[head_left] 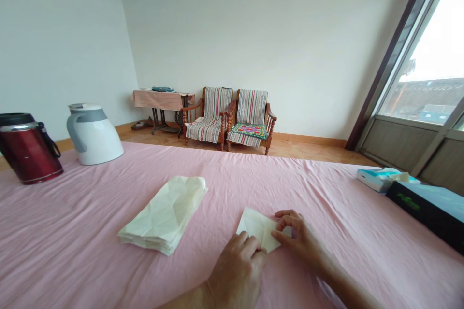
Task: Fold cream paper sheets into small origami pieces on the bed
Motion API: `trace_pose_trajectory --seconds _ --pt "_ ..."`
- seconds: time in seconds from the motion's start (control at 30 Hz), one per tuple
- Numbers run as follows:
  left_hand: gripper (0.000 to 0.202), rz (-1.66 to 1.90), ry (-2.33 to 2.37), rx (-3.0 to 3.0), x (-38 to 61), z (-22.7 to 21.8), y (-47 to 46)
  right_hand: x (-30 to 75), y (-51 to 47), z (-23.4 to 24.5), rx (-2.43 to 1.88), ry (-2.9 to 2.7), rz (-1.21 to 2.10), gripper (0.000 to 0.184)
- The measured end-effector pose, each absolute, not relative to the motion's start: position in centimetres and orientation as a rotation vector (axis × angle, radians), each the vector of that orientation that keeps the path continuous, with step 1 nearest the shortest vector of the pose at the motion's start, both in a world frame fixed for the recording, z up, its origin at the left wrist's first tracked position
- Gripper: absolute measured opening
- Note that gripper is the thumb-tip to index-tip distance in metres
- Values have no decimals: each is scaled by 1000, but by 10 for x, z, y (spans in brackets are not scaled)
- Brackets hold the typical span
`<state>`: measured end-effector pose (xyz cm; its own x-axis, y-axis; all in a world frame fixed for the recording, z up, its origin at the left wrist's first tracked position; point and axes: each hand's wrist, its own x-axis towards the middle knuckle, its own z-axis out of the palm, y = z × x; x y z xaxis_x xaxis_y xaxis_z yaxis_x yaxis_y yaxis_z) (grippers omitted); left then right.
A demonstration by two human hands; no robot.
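Observation:
A small folded cream napkin (258, 230) lies on the pink tablecloth (90, 246) near the front edge. My left hand (237, 270) rests on its near corner with the fingers curled down and pressed onto the paper. My right hand (295, 236) pinches the napkin's right edge between thumb and bent fingers. A stack of several folded cream napkins (165, 213) sits to the left of my hands, apart from them.
A dark red thermos (27, 147) and a white kettle (92, 133) stand at the far left. Tissue boxes (416, 198) lie at the right edge. Two striped wooden chairs (228, 118) and a small table (161, 101) stand by the far wall.

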<state>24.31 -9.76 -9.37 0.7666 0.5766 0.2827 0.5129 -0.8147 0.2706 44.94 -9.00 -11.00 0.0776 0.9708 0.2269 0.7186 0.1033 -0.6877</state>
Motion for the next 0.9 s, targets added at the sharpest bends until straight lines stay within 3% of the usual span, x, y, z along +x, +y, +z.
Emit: trace_pose_trajectory --seconds 0.9 --pt "14 629 729 2672 237 -90 -92 435 -90 -109 -1877 -1661 393 14"
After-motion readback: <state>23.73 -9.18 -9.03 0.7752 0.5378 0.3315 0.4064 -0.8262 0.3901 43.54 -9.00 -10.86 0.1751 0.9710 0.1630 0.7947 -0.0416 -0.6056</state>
